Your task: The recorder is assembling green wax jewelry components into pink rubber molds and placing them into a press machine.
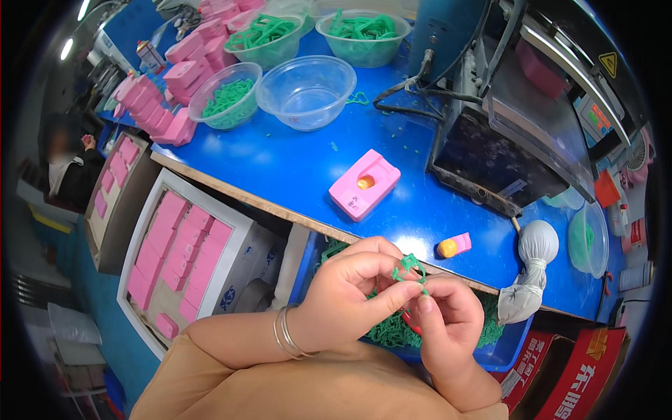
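Note:
Close to the table's front edge, my left hand [360, 276] pinches a thin, looped green piece [409, 263] between thumb and fingertips. My right hand [448, 315] meets it from the other side, thumb and forefinger closed on the lower part of the same piece. Something red [411, 323] shows under the right fingers, mostly hidden. Below both hands, a blue tray [514, 343] holds a heap of similar green pieces. Beyond the hands sits a pink block [378, 175] with an orange-yellow hollow. A small pink piece with a yellow ball end [455, 245] lies to its right.
Clear bowls [306, 94], several with green pieces, stand at the back. Stacked pink blocks [185, 77] are at the back left, more in a white box [150, 210] below. A black machine [497, 161] and a grey wrapped bundle [537, 245] stand right; red cartons [581, 371] lower right.

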